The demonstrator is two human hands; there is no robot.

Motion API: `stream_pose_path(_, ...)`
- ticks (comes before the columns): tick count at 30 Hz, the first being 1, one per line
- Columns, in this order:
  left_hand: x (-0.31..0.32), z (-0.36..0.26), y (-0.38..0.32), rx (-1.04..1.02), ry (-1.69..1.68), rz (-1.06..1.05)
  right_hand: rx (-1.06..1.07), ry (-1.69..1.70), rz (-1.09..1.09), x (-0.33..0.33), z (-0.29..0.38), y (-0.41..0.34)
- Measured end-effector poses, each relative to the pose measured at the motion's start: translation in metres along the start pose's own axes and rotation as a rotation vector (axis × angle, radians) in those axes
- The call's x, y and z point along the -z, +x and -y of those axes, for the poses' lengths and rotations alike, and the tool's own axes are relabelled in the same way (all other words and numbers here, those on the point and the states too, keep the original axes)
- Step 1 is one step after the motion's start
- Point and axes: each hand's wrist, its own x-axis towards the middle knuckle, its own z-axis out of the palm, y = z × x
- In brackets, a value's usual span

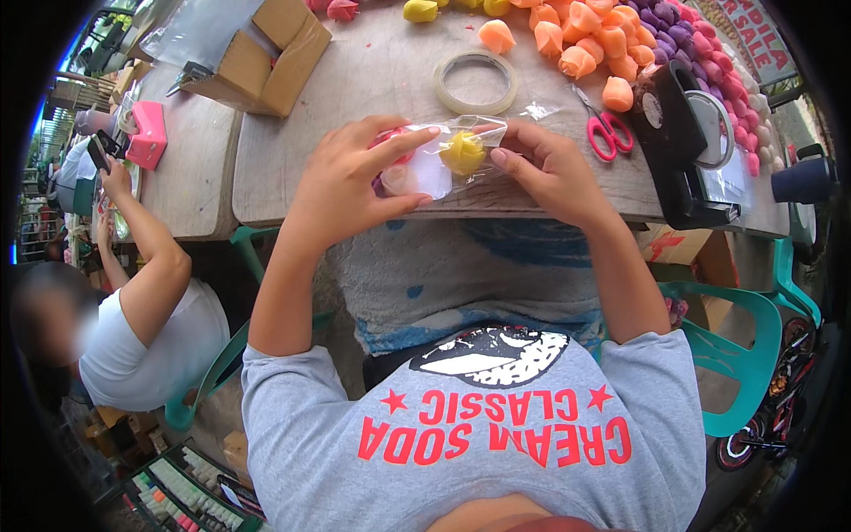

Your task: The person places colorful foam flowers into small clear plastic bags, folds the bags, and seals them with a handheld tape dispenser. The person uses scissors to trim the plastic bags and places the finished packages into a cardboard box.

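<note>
Between my hands, over the table's near edge, is a clear plastic bag (493, 133) with a white card (431, 171) inside. A yellow rose-shaped wax piece (463, 153) sits at its right part. My left hand (356, 173) grips the left end, its fingers curled over a red rose-shaped piece (393, 147) and a whitish one (399, 179), both partly hidden. On the right, the bag's loose plastic is pinched between the thumb and fingers of my right hand (542, 163).
Beyond the bag lies a clear tape roll (476, 82). Pink-handled scissors (608, 135) and a black tape dispenser (671, 146) lie right. Heaped orange rose-shaped pieces (578, 40) stand behind. A cardboard box (266, 70) and a pink dispenser (147, 136) are left, near a seated person (153, 339).
</note>
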Motion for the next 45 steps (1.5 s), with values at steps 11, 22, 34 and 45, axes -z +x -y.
stream_pose_path(11,-0.016,-0.017,0.006,-0.239,0.231,-0.18,0.426,-0.284,0.239,0.004,-0.002,-0.006)
stream_pose_path(22,-0.026,-0.023,0.0,-0.294,0.407,-0.315,0.188,-0.182,0.25,-0.011,0.006,-0.014)
stream_pose_path(34,-0.022,-0.002,-0.022,-0.137,0.273,-0.261,0.386,-0.361,0.114,-0.023,0.012,-0.015)
stream_pose_path(45,-0.032,0.024,-0.019,-0.401,0.265,-0.362,0.154,-0.16,0.102,-0.023,0.004,-0.001)
